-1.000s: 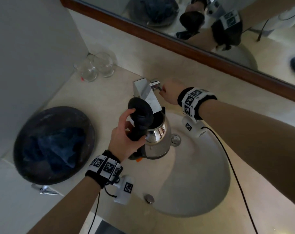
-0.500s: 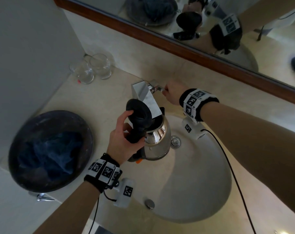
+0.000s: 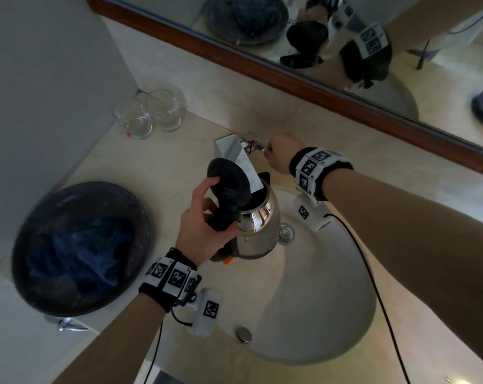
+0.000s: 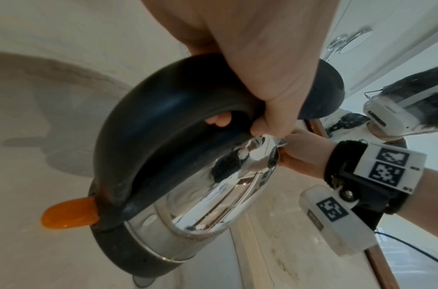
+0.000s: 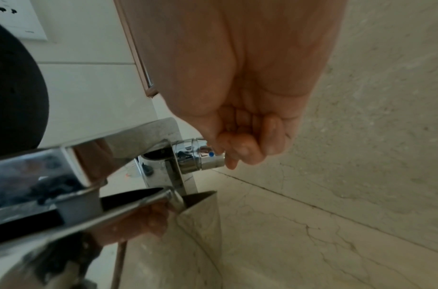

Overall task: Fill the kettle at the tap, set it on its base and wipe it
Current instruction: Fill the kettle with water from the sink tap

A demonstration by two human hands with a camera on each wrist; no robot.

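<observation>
While the left hand grips the black handle of the steel kettle, holding it lid-open under the tap spout over the basin, the right hand pinches the tap's side lever just behind it. Filling appears to be the step in hand; no water stream is discernible. Next, likely working the lever, then carrying the kettle to its base.

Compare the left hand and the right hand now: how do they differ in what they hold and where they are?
The left hand grips the black handle of the kettle over the sink; the right hand pinches the tap's small chrome knob. The left hand is nearer the person, the right hand nearer the mirror. Both wear marker wristbands.
</observation>
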